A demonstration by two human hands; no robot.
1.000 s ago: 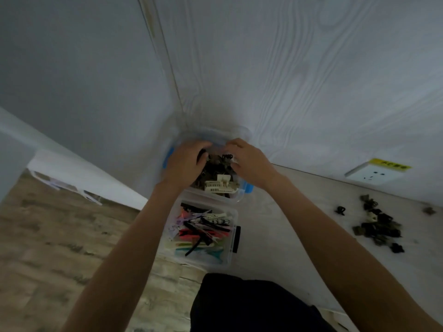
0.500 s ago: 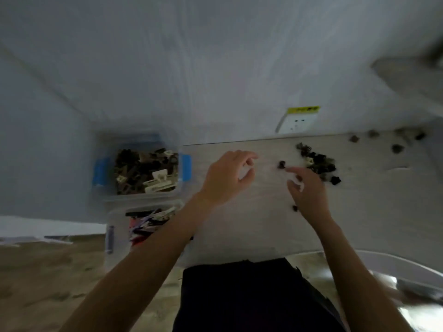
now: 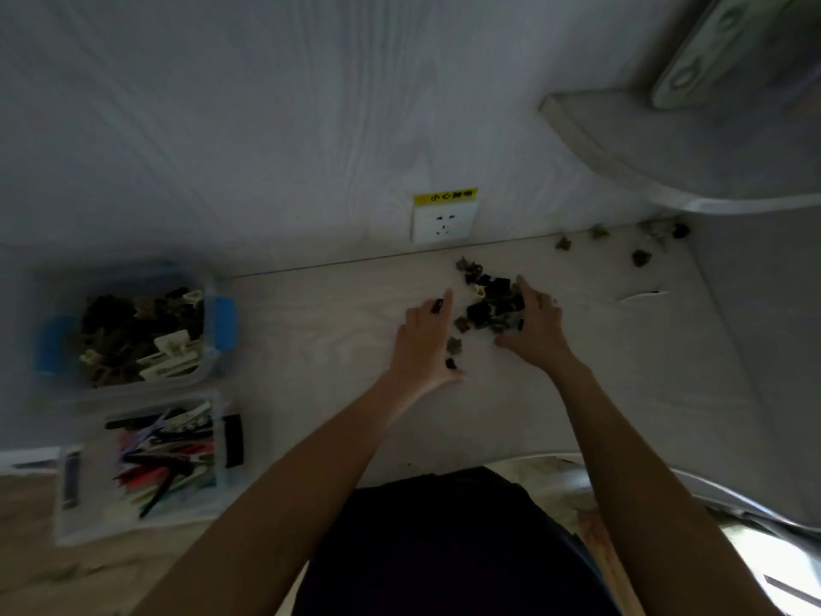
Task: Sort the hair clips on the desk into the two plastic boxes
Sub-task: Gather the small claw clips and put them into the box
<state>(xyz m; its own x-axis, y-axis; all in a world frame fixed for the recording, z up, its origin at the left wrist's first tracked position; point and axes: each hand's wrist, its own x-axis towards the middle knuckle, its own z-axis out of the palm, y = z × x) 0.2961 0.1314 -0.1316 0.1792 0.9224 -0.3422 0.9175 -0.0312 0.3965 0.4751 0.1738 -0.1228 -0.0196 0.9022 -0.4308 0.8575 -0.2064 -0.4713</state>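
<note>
Dark clips (image 3: pixel 491 304) between both hands.

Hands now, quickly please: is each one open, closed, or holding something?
Left hand: open, fingers straight, flat beside the pile of small clips.
Right hand: open, fingers straight against the pile, gripping nothing visible.
</note>
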